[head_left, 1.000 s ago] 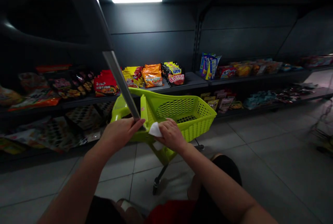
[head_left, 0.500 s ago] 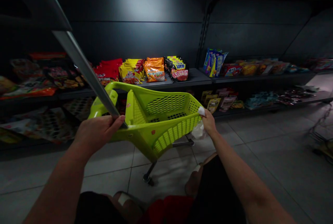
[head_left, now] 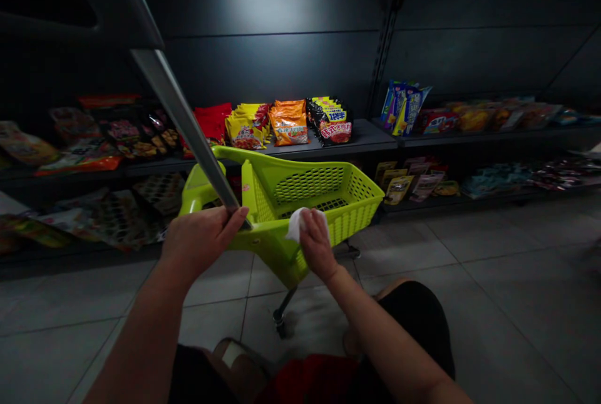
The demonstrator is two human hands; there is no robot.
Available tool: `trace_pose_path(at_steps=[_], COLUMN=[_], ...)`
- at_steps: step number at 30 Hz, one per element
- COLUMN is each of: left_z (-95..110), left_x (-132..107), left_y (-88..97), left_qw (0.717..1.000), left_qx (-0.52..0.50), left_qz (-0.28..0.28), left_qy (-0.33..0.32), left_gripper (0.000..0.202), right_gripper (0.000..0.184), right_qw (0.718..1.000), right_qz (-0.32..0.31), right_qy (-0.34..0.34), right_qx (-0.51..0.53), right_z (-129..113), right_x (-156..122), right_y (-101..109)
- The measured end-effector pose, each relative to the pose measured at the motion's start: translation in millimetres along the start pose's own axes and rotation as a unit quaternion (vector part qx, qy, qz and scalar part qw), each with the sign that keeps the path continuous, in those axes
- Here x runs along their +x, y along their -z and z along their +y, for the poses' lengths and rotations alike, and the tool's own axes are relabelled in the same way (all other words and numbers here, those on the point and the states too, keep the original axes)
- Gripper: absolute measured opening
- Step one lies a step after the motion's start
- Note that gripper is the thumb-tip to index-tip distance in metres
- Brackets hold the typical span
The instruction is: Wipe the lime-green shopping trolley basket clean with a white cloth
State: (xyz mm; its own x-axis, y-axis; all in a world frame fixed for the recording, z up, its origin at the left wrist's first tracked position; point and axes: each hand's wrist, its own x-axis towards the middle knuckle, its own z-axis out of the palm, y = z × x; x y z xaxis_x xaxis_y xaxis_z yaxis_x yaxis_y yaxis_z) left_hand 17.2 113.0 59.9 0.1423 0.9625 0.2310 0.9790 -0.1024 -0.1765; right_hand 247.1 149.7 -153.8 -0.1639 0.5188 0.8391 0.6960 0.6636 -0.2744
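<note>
A lime-green plastic shopping cart (head_left: 355,213) with perforated basket walls stands before me on wheels. My left hand (head_left: 200,238) is closed on the cart's near rim, at the foot of its slanted metal post (head_left: 188,125), the thumb lying against the post. In my right hand (head_left: 318,247) is a white cloth (head_left: 295,225), pressed against the near side rim around its middle. The fingers cover part of the cloth, so I cannot tell if it is fabric or tissue. No goods show in the part of the basket I can see.
Behind the cart runs a dark shelf (head_left: 361,134) with yellow packets (head_left: 246,128), orange packets (head_left: 288,122) and black packets (head_left: 331,122). More bags (head_left: 399,188) lie on the lower shelf. My knee (head_left: 417,322) is close to the cart, above the tiled floor (head_left: 474,291).
My right hand has moved left with the white cloth, from the far front corner of the basket to the middle of the near rim. My left hand keeps its grip. The view has shifted slightly left.
</note>
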Motion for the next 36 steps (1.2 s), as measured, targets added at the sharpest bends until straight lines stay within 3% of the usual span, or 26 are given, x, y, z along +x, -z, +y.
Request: trace_pose_path(at_steps=[3,5,8,9,10,13,15,17,20,23,26,29,32,36], left_z=[0,1,5,7,8,10,10,8,7,8,12,13,14,17], left_x=[1,2,2,2,2,1,0,0,0,-1,-2,-2,-1,-1], left_y=[-1.4,-1.2,0.8,1.4,2.0,2.4,2.1,2.2,3.8,6.8,8.9,9.6,10.5,11.2], left_qw=[1.0,1.0,1.0,0.999,0.999,0.999,0.999,0.999,0.999,1.0,0.999,0.999,0.999,0.999], left_qx=[0.002,0.005,0.013,0.017,0.02,0.023,0.021,0.015,0.0,-0.017,-0.034,-0.045,-0.05,-0.049], left_qz=[-0.005,-0.009,-0.011,-0.011,-0.01,-0.009,-0.007,-0.006,-0.009,-0.013,-0.014,-0.017,-0.017,-0.016], left_qy=[0.001,0.013,0.025,0.027,0.028,0.029,0.031,0.033,0.031,0.016,0.008,0.002,-0.008,-0.003], left_gripper=[0.071,0.071,0.071,0.072,0.072,0.073,0.074,0.074,0.074,0.076,0.077,0.078,0.076,0.071], right_gripper=[0.03,0.032,0.044,0.043,0.037,0.017,0.018,0.022,0.026,0.029,0.031,0.028,0.021,0.019], right_qw=[0.979,0.933,0.85,0.844,0.856,0.929,0.954,0.969,0.981,0.974,0.97,0.99,0.998,0.995], right_qz=[0.119,0.221,0.34,0.345,0.328,0.214,0.165,0.127,0.064,0.077,0.088,0.012,-0.045,-0.092], right_qy=[-0.158,-0.281,-0.401,-0.408,-0.395,-0.289,-0.225,-0.166,-0.081,-0.116,-0.136,-0.055,0.018,0.042], right_qx=[-0.04,-0.031,0.034,0.052,0.062,0.082,0.106,0.135,0.164,0.18,0.18,0.132,0.051,0.0], right_z=[77,108,110,99,82,13,-27,-48,-46,-42,-67,-97,-93,-55], right_x=[-12,-11,0,5,11,22,25,23,19,25,43,52,25,-45], right_y=[30,44,48,44,39,20,12,9,13,22,27,16,-7,-28])
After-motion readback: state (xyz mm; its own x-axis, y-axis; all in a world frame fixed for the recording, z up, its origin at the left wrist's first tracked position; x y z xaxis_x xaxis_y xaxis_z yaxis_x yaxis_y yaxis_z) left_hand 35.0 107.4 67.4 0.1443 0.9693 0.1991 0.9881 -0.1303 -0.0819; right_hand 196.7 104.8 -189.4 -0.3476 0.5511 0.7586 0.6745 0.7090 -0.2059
